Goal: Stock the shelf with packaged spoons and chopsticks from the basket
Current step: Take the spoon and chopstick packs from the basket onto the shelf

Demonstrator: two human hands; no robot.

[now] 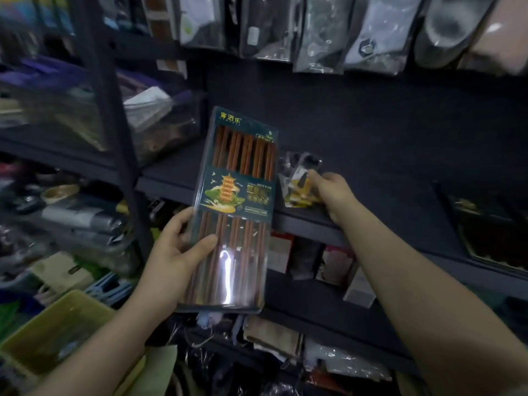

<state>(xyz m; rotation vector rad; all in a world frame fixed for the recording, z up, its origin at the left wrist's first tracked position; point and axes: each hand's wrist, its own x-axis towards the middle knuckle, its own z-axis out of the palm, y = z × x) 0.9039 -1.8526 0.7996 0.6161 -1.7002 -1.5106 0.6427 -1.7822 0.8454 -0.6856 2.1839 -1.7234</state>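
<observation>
Left hand (177, 247) grips a long, glossy plastic chopstick pack (237, 212) upright before the dark shelf (371, 155) front edge. Right hand (333, 195) pinches a small crinkled clear packet (300, 181) resting on that edge.

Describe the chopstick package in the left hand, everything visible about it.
The chopstick package is a long, flat, clear plastic pack with a dark teal card band across its middle showing a pagoda picture and yellow characters at the top. Reddish-brown wooden chopsticks lie side by side inside, lengthwise. Glare streaks its lower part. It is held nearly upright, tilted slightly right, in front of the dark shelf edge. The left hand grips its lower left edge, thumb on the front.
</observation>
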